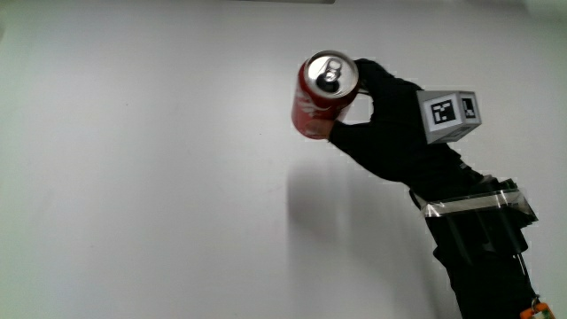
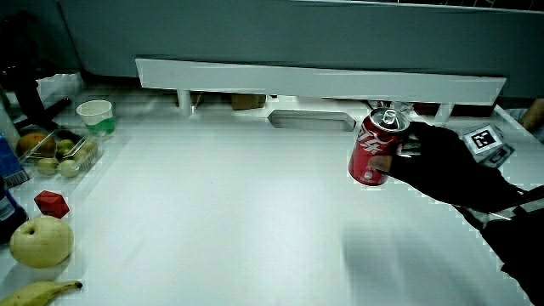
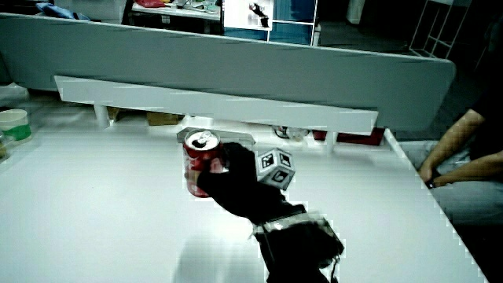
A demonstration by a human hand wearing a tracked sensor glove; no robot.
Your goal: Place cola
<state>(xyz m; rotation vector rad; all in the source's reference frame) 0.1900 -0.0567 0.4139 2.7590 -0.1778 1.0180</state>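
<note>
A red cola can (image 1: 321,92) with a silver top is gripped by the gloved hand (image 1: 376,115), whose fingers wrap around the can's side. The can is tilted a little and hangs above the white table (image 1: 142,177); its shadow lies on the table nearer the person. In both side views the cola can (image 2: 375,148) (image 3: 200,163) stays in the hand (image 2: 429,161) (image 3: 232,179), not far from the low partition (image 2: 323,81). A patterned cube (image 1: 450,115) sits on the back of the hand.
At the table's edge in a side view lie a yellow pear (image 2: 38,241), a banana (image 2: 38,293), a small red cube (image 2: 52,204), a clear box of fruit (image 2: 59,153) and a pale cup (image 2: 95,116).
</note>
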